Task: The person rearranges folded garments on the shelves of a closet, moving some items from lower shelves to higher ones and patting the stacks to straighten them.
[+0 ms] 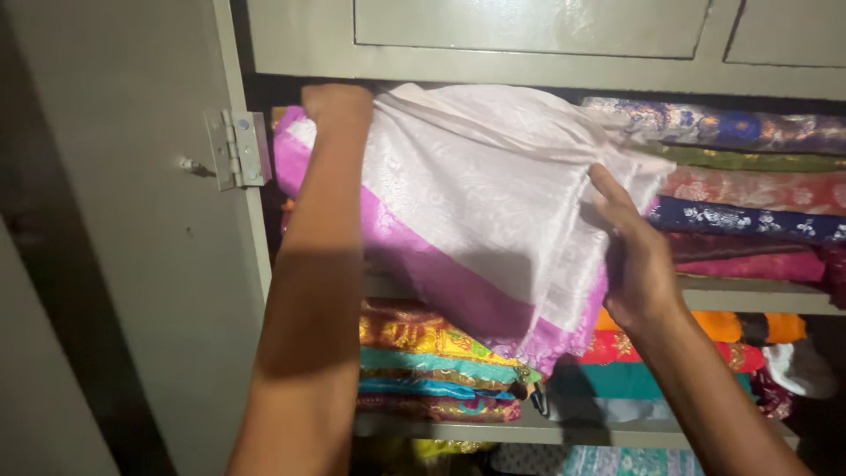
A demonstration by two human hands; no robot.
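A folded white cloth with a pink-purple border (480,189) lies half on the upper shelf of a grey metal cupboard, its front edge drooping over the shelf below. My left hand (337,104) reaches up and grips the cloth's top left corner near the cupboard's inner wall. On the cloth's right side, my right hand (636,256) presses flat with the fingers spread along its edge. Both forearms stretch up from the bottom of the view.
A stack of folded patterned cloths (749,189) in blue, green, red and navy fills the upper shelf's right side. The lower shelf (546,430) holds yellow, teal and orange folded cloths (432,361). The cupboard door (132,220) hangs open at left on a hinge (238,148). A drawer front (529,26) sits above.
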